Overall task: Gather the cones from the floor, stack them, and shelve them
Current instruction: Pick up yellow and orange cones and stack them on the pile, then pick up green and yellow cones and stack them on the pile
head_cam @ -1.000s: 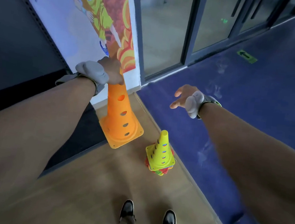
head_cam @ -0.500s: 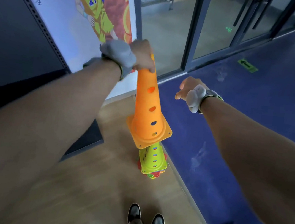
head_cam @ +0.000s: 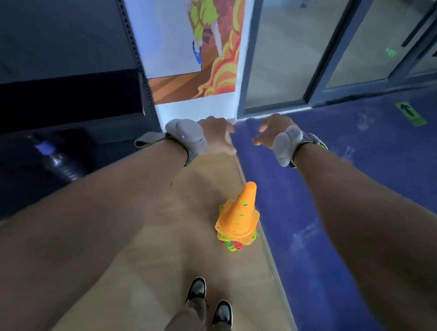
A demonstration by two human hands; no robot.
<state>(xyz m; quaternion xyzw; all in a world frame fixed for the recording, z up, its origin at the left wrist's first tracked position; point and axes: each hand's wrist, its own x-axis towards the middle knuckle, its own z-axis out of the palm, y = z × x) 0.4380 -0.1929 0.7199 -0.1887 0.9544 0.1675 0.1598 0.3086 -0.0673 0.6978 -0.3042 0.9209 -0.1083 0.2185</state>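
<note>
An orange cone [head_cam: 241,215] with holes in its side tops a stack of cones [head_cam: 234,243] on the wooden floor, near the edge of the blue floor. Yellow-green and red rims show under it. My left hand [head_cam: 216,136] hovers above and behind the stack, fingers spread and empty. My right hand [head_cam: 270,129] is level with it, a little to the right, fingers apart, holding nothing. Both wrists carry grey bands.
A dark shelf unit [head_cam: 54,106] with a perforated upright stands at the left. Behind it is a wall poster [head_cam: 197,39], then glass doors [head_cam: 284,47]. Blue floor [head_cam: 374,184] fills the right. My shoes [head_cam: 209,301] stand just behind the stack.
My left hand brought the orange cone over the yellow-green stack, set it down on top and let go. Both hands now hang empty above the stack.
</note>
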